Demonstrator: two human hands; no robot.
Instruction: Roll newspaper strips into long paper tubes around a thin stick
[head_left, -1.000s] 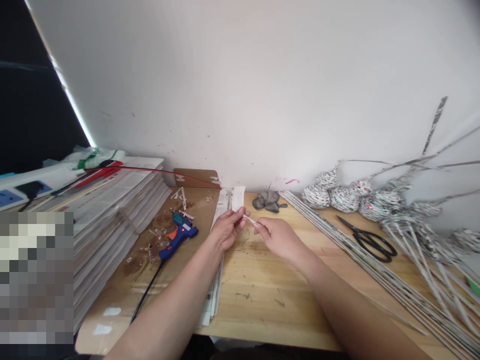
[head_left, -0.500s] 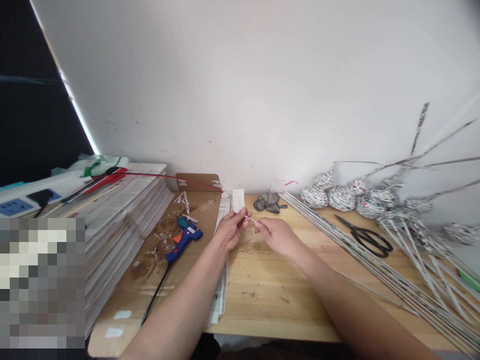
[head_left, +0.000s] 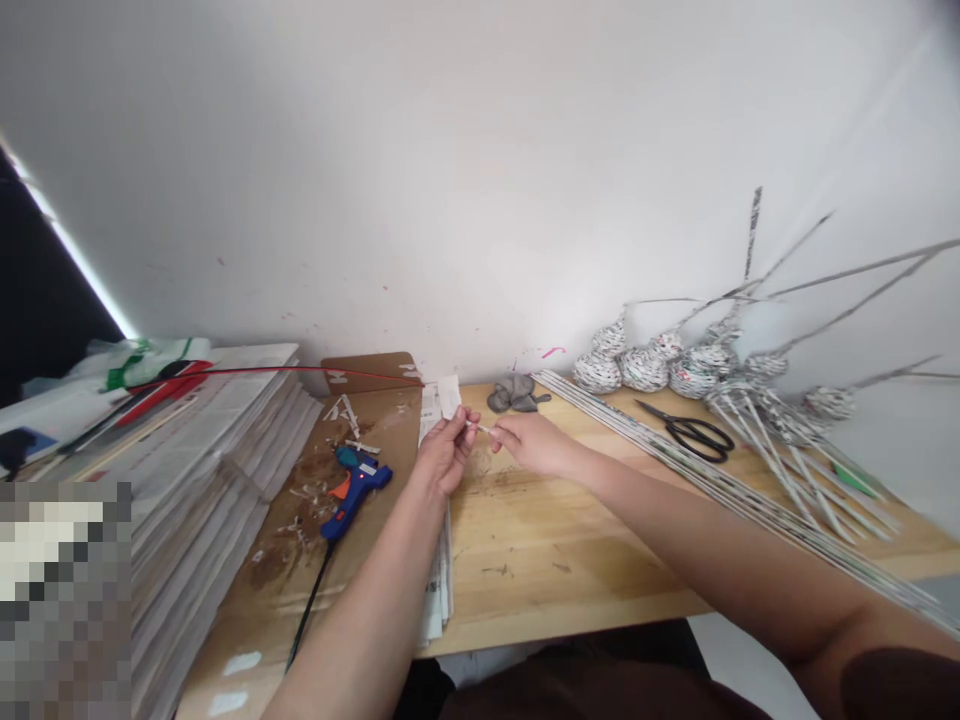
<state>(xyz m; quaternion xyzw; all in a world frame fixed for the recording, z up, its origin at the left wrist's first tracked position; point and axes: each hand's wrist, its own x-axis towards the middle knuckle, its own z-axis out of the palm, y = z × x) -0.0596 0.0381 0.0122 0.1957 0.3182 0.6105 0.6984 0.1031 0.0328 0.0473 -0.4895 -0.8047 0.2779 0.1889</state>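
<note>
A thin rolled paper stick [head_left: 480,428] runs between my two hands above the wooden table. My left hand [head_left: 448,445] pinches it at a strip of pale paper [head_left: 448,393] that stands up behind the fingers. My right hand [head_left: 525,443] is closed on the stick's other end, knuckles upward. Under and beside my left wrist lies a narrow stack of newspaper strips [head_left: 433,610]. A grey crumpled cloth-like bundle [head_left: 514,392] rests just beyond my right hand.
On brown cardboard [head_left: 247,610] at left lies a blue glue gun [head_left: 356,497] among paper scraps. A tall newspaper stack [head_left: 232,480] stands further left. At right are long paper sticks [head_left: 645,440], black scissors [head_left: 694,435] and several woven paper gourd shapes [head_left: 645,368].
The view has turned to the right, so things on the table sit further left. Both hands keep their hold on the paper stick, with little change between them.
</note>
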